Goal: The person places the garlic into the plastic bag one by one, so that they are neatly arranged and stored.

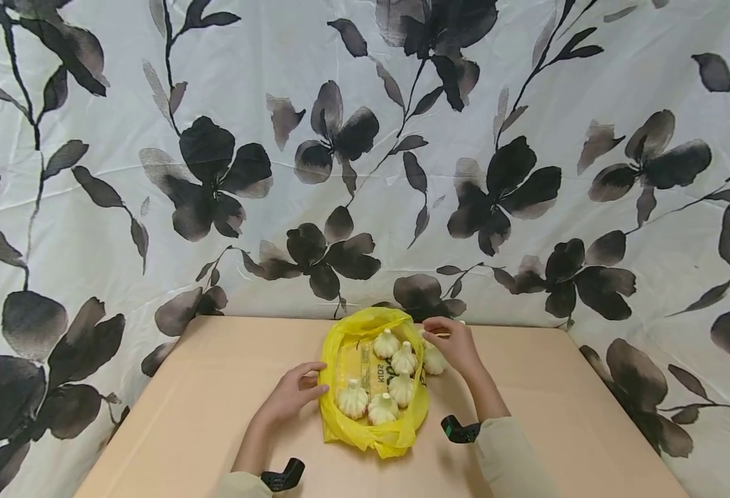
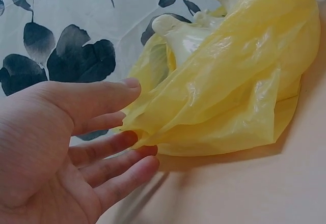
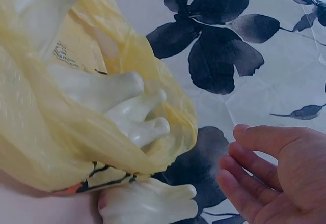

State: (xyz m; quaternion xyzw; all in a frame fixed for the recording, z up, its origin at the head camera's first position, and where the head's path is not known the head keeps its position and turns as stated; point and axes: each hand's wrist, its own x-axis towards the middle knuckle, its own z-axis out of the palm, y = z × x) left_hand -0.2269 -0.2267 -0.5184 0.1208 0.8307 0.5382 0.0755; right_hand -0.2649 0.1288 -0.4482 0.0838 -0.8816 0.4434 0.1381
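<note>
A yellow plastic bag [image 1: 374, 443] stands with its mouth spread wide on the table. Several white garlic bulbs [image 1: 383, 409] lie inside it, around a yellow panel [image 1: 365, 366] with dark lettering. My left hand [image 1: 290, 394] is at the bag's left side, its loosely extended fingertips [image 2: 147, 165] right at the yellow plastic. Beyond the bag's right rim, my right hand [image 1: 455, 346] hovers with relaxed fingers and nothing between them. Below and beside those fingers, more garlic [image 3: 147, 203] lies outside, against the bag's right side.
The bag rests near the far edge of a light tan table [image 1: 228, 360]. Behind the table hangs a white cloth [image 1: 365, 200] with black and grey flowers. A small black device sits on each wrist, the left one [image 1: 283, 476] and the right one [image 1: 461, 430].
</note>
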